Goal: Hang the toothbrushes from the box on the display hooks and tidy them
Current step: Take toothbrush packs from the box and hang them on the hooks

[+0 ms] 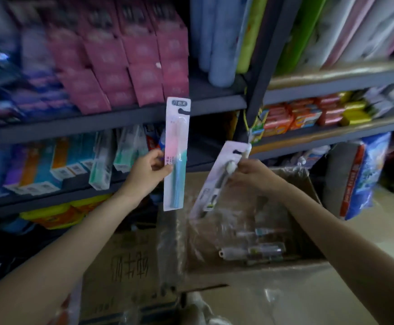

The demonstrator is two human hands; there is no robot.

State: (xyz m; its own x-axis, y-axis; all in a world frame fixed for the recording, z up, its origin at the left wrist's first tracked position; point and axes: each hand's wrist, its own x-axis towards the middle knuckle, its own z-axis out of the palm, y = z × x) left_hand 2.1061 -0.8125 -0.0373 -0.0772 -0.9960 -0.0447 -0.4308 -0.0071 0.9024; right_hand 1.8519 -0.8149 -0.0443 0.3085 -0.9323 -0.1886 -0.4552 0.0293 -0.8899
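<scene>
Head cam: L hand reaches up-left of the cardboard box, arm stretched, fingers curled round the mid part of a pink/teal toothbrush pack; pack stands upright w/ its top well above the fingers. R hand sits just above the box, fingers pinching a white toothbrush pack near its upper end; pack tilts, lower end down-left of the fingers. More toothbrushes lie in the box.

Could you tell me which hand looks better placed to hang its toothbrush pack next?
Probably the right hand: its tilted pack has its hang hole right at the white hook.
</scene>
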